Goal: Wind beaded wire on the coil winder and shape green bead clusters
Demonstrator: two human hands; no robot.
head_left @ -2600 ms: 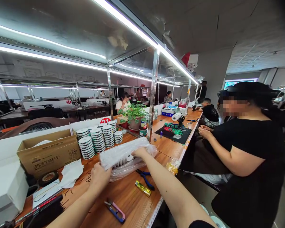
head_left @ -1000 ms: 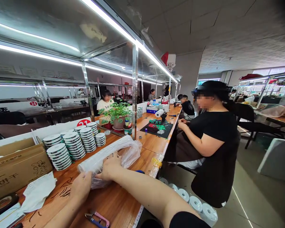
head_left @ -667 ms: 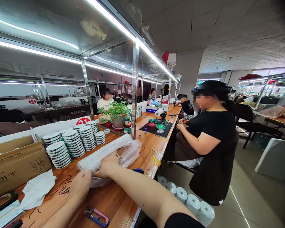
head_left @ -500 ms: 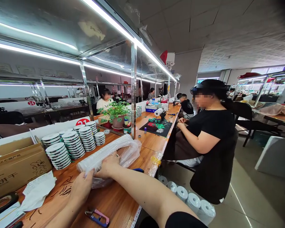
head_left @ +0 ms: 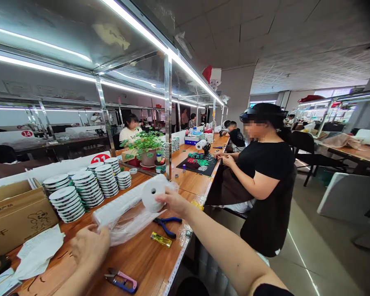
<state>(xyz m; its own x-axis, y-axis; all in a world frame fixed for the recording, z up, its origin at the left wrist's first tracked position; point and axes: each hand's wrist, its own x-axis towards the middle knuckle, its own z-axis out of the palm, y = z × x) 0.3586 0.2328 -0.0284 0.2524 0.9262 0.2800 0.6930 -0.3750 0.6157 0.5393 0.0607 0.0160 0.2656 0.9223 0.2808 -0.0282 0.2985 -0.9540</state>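
Observation:
In my right hand (head_left: 174, 202) is a white roll (head_left: 151, 195) with a dark hole at its core, raised above the table, my fingers closed on its right side. A long clear plastic bag (head_left: 123, 228) lies across the wooden table beneath it, with a white cylindrical shape inside. My left hand (head_left: 91, 244) is at the bag's near left end, fingers curled and closed on the loose plastic; the fingertips are partly hidden. Blue-handled pliers (head_left: 168, 225) and a yellow packet (head_left: 161, 239) lie right of the bag. Small thread snips (head_left: 121, 280) rest nearer me.
Stacked white spools (head_left: 88, 188) stand behind the bag, beside a cardboard box (head_left: 21, 220). Crumpled paper (head_left: 41, 250) lies left. A metal shelf post (head_left: 168, 119) rises near a potted plant (head_left: 146, 148). A co-worker (head_left: 265, 164) sits right, at a black mat (head_left: 197, 165) with coloured pieces.
My right hand has moved up and right off the bag and now holds a white roll. My left hand has shifted slightly left and down. The pliers and yellow packet have come into view.

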